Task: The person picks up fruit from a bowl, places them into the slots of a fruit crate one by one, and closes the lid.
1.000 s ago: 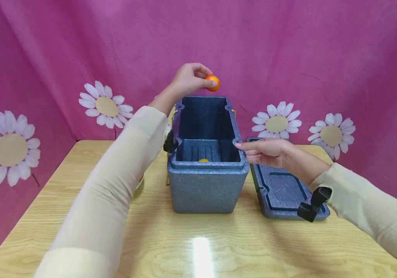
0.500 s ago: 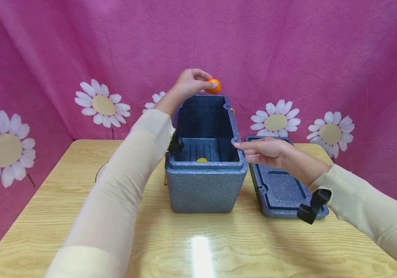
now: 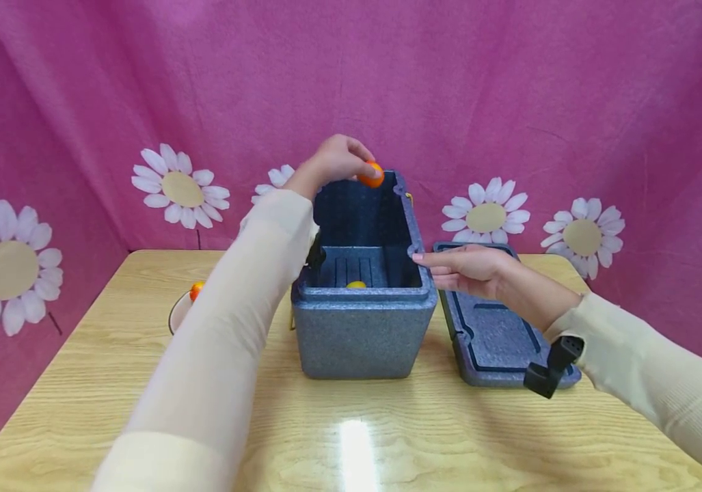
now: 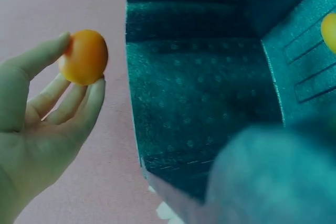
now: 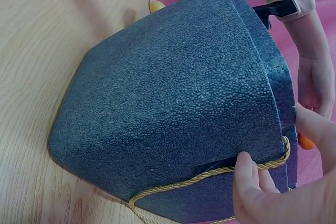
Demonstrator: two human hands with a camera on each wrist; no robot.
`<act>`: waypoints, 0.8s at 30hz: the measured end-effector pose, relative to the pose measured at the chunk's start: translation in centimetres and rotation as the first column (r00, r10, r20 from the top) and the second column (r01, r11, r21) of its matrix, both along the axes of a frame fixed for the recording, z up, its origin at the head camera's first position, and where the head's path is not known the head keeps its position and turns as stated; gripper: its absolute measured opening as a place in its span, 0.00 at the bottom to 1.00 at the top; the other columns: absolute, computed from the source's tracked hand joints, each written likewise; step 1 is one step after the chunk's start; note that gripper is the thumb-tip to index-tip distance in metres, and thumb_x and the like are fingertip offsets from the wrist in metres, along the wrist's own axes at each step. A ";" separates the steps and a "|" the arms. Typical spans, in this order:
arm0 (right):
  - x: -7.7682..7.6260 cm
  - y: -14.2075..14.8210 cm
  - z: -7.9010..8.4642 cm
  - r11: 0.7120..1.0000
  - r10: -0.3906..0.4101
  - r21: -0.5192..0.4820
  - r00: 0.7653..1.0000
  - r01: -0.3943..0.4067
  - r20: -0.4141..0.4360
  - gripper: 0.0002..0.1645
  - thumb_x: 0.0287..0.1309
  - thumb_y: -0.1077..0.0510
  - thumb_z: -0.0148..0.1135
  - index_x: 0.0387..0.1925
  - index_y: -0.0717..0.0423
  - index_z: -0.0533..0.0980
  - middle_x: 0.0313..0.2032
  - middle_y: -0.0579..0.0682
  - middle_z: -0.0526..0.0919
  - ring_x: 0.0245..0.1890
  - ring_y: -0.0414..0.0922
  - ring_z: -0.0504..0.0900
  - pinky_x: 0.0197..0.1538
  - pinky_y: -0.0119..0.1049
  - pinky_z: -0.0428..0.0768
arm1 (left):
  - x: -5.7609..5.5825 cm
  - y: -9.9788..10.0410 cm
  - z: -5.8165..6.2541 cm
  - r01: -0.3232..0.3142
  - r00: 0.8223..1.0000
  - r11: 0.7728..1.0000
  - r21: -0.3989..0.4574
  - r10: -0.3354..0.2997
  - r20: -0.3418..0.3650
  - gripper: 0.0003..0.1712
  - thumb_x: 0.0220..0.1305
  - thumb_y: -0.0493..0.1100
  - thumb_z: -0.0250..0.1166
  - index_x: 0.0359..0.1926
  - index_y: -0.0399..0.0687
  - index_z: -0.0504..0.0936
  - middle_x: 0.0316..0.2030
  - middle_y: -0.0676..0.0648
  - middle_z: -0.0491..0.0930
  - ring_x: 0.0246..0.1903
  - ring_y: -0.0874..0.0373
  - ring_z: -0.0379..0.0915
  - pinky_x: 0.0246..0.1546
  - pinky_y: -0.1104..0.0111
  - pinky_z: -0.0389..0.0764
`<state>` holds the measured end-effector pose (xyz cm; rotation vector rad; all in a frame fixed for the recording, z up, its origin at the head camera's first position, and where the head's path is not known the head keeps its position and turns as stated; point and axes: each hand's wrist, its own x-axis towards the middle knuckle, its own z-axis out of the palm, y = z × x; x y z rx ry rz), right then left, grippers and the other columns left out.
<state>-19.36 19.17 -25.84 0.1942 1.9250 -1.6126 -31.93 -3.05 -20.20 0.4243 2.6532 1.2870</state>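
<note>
Pinching the orange fruit in our left hand, up by the far end of the foam box, we should lower it gently inside before letting go — our right hand, fingers loose, touching the box's side to help.

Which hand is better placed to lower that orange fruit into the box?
Likely the left hand: it pinches the orange fruit near the far end of the box, while the right hand touches its side.
</note>
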 end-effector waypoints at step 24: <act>-0.3 -0.5 -0.6 1.000 -0.008 0.011 1.000 0.008 -0.026 0.48 0.67 0.50 0.55 0.73 0.67 0.42 0.75 0.58 0.51 0.74 0.52 0.55 0.72 0.41 0.62 | 1.5 -2.6 1.5 0.084 0.996 0.995 0.048 -0.083 -0.022 0.20 0.68 0.42 0.58 0.59 0.42 0.75 0.57 0.42 0.78 0.57 0.52 0.75 0.60 0.64 0.76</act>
